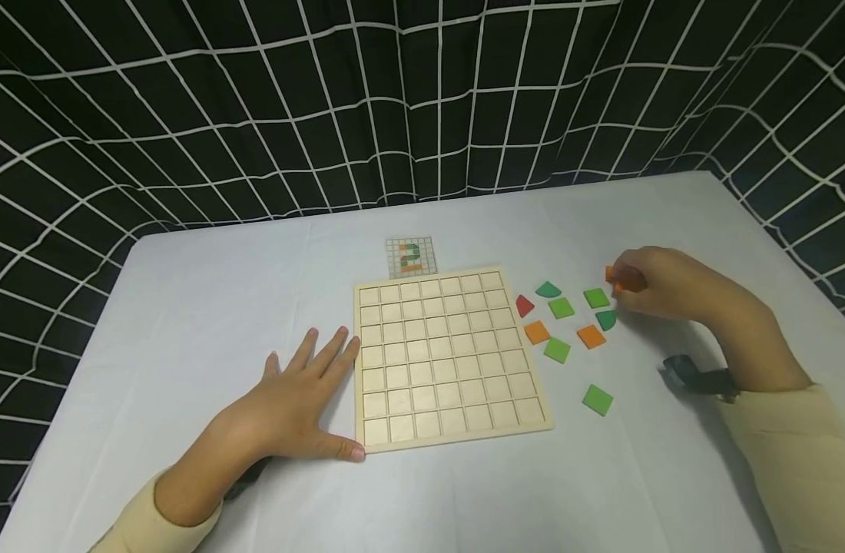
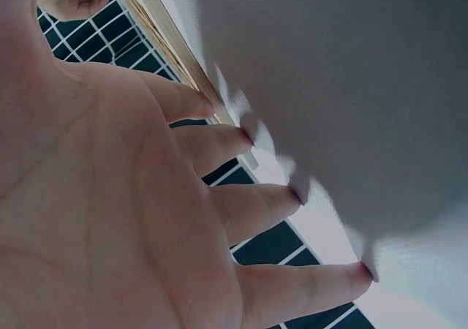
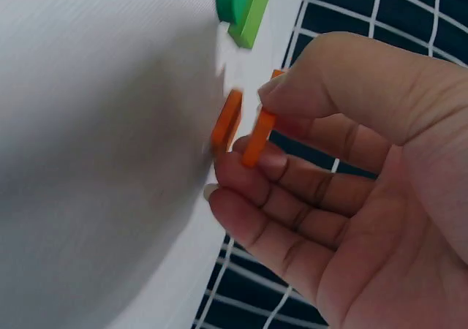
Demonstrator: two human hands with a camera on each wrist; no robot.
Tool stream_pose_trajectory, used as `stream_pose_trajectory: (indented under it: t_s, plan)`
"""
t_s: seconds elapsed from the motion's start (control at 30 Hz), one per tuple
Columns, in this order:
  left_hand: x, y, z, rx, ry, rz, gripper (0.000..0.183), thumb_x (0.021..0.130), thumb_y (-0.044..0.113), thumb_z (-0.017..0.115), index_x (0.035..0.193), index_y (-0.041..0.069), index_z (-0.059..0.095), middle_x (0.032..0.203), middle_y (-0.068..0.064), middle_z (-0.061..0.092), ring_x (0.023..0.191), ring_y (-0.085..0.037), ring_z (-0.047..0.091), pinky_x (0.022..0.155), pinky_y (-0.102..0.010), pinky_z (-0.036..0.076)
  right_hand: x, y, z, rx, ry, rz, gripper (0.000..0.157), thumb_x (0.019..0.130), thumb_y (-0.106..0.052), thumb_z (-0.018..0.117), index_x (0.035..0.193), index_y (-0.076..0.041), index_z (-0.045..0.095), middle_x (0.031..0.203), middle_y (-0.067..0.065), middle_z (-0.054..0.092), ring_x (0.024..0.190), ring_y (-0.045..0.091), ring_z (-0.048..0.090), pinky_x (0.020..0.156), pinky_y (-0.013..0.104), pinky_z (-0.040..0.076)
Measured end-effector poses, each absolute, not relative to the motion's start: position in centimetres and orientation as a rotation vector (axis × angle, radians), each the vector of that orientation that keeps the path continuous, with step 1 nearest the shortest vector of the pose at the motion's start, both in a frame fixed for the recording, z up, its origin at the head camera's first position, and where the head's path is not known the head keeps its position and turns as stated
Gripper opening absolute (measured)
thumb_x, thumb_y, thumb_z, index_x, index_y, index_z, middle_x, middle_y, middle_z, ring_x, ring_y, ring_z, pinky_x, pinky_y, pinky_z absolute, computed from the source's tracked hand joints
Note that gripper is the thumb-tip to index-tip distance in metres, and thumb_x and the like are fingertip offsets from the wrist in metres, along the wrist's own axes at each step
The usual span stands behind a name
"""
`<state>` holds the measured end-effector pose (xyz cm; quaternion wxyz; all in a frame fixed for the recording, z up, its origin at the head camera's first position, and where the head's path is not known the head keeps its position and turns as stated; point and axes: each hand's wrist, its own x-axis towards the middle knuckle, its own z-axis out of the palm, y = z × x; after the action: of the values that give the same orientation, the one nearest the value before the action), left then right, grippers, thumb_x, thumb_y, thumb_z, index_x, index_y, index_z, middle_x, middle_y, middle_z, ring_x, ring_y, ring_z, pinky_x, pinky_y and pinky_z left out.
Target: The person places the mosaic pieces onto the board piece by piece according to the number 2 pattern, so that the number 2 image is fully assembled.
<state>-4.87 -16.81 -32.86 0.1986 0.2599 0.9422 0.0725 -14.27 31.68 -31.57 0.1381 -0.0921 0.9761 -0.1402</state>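
Note:
Between thumb and fingers, my right hand [image 1: 664,284] pinches an orange square tile [image 3: 259,137]. Close to its fingertips a second orange tile [image 3: 227,121] stands out against the white cloth, and a bit of orange also shows behind the thumb. My left hand [image 1: 284,411] lies with fingers spread at the left side of a pale wooden grid board [image 1: 450,361], thumb at its near-left corner. In the left wrist view the fingers [image 2: 270,197] are straight, their tips on the cloth and along the board's edge. The board's squares hold no tiles.
Right of the board lie several green squares [image 1: 598,400], orange squares [image 1: 591,336], dark green quarter-rounds [image 1: 548,289] and a red quarter-round [image 1: 525,306]. A small pattern card [image 1: 412,257] sits beyond the board's far edge. Black cloth with white grid lines [image 1: 422,100] surrounds the white table [image 1: 222,276].

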Motion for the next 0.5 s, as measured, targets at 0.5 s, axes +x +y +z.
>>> stream_pose_trajectory:
  t_s: [0.5]
  plan:
    - [-4.9,-16.8,-32.9,0.739,2.642,0.194,0.133,0.066,0.089,0.061,0.162,0.011,0.012,0.167,-0.012,0.008,0.149,-0.048,0.005,0.095,-0.085,0.016,-14.5,24.7,-30.5,-0.542,2.877,-0.446,0.028,0.081,-0.001,0.073,0.109,-0.001,0.071,0.094,0.005,0.067,0.086,0.024,0.057,0.08,0.045,0.052]
